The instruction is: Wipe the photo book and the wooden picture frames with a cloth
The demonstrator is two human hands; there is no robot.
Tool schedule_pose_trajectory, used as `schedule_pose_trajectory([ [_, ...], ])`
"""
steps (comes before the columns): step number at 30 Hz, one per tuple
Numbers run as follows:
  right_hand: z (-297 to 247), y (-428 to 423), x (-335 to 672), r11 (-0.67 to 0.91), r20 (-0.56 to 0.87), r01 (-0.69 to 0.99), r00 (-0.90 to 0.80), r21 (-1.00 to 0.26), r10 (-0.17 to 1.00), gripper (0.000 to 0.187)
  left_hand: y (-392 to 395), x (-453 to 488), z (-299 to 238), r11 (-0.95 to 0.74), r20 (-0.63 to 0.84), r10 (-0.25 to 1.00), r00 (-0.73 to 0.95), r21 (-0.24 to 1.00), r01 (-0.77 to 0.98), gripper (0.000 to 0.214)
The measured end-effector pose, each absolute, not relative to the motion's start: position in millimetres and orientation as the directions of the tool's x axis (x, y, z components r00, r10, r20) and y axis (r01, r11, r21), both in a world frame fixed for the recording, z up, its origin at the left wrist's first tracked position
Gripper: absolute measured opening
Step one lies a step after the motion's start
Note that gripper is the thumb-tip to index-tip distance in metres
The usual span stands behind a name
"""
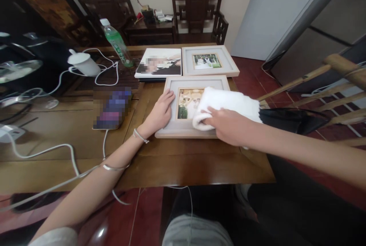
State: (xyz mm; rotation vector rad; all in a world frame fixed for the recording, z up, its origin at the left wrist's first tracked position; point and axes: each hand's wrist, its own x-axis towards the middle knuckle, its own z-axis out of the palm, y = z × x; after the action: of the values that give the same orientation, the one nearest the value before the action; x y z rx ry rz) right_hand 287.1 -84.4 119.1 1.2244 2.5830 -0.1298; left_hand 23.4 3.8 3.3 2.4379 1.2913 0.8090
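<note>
A light wood picture frame (170,121) with a pale mat and a photo (185,105) lies flat near the front of the table. My left hand (163,110) grips its left edge, fingers curled onto the border and a bracelet on the wrist. Bunched in my right hand (221,121) is a white towel (236,103), pressed on the frame's right half and covering part of the photo. Behind it lie a second picture frame (231,71) and, to the left, a white-edged photo panel (160,53).
On the wooden table (200,162) a phone (113,110) lies left, with white cables around it. A green-labelled bottle (117,44) and a white lidded cup (84,63) stand farther back. A wooden chair (343,86) is at right; carved chairs (197,9) line the wall.
</note>
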Motion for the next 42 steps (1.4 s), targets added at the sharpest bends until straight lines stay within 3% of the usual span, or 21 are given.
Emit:
schedule_pose_trajectory([
  [5, 103, -24, 279, 0.658, -0.111, 0.713, -0.654, 0.242, 0.749, 0.057, 3, 25, 3, -0.58, 0.359, 0.814, 0.457, 0.458, 0.673, 0.055],
  [8, 101, 9, 263, 0.673, -0.006, 0.652, -0.717, 0.348, 0.697, 0.049, 3, 24, 3, -0.579, 0.365, 0.814, 0.451, 0.458, 0.675, 0.055],
  [11, 97, 33, 244, 0.713, -0.052, 0.592, -0.755, 0.375, 0.654, 0.043, 3, 23, 3, -0.574, 0.373, 0.817, 0.44, 0.466, 0.673, 0.055],
  [16, 91, 45, 238, 0.704, -0.135, 0.622, -0.709, 0.342, 0.692, 0.042, 4, 20, 2, -0.577, 0.378, 0.815, 0.439, 0.473, 0.666, 0.053],
  [27, 101, 39, 337, 0.513, -0.109, 0.772, -0.513, 0.375, 0.851, 0.051, 4, 22, 0, -0.577, 0.395, 0.816, 0.423, 0.496, 0.649, 0.052],
  [32, 107, 10, 347, 0.562, -0.139, 0.74, -0.554, 0.37, 0.821, 0.045, 4, 22, -1, -0.561, 0.394, 0.826, 0.402, 0.509, 0.653, 0.055],
  [38, 130, -79, 333, 0.618, -0.301, 0.762, -0.553, 0.194, 0.777, 0.042, 4, 21, -1, -0.565, 0.4, 0.823, 0.403, 0.508, 0.65, 0.055],
  [42, 137, -111, 334, 0.645, -0.336, 0.761, -0.593, 0.062, 0.732, 0.045, 4, 20, 0, -0.575, 0.392, 0.817, 0.422, 0.501, 0.647, 0.054],
])
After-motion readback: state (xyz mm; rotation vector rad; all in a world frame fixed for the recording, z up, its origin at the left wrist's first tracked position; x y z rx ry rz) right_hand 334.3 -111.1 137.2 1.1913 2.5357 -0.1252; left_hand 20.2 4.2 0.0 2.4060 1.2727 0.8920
